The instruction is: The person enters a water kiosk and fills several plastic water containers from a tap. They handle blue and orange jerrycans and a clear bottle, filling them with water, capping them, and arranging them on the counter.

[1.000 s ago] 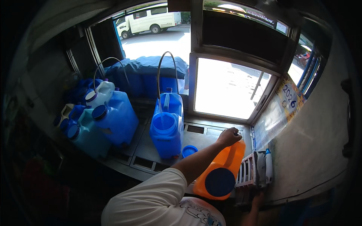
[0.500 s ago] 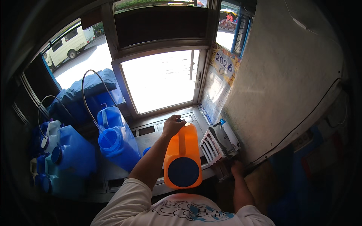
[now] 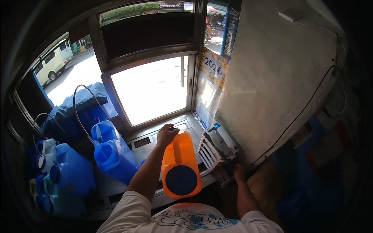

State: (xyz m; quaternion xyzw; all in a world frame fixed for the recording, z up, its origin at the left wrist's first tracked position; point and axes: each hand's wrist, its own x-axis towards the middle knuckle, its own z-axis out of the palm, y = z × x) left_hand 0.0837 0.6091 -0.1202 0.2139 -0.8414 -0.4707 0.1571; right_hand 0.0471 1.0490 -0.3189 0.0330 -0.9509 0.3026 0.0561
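An orange water jug [image 3: 180,149] lies on the metal counter in front of me, its big dark blue round lid [image 3: 181,180] toward my body. At the jug's far end my left hand [image 3: 167,135] is closed around a small dark cap [image 3: 175,129]. My right hand [image 3: 239,171] is low on the right, beside a pale slatted plastic rack [image 3: 211,152]; its fingers are dim and partly hidden. On the left stands an uncapped blue jug [image 3: 116,151], its wide round mouth facing me.
Several blue and whitish jugs [image 3: 74,163] crowd the far left, with thin curved hoses [image 3: 76,97] nearby. A framed window [image 3: 151,89] is beyond the metal counter [image 3: 145,151]. A bare wall [image 3: 268,85] with a hanging black cable [image 3: 299,106] rises on the right.
My view has turned slightly right, so the scene shifts left. My left hand stays on the dark cap, and my right hand stays low by the rack.
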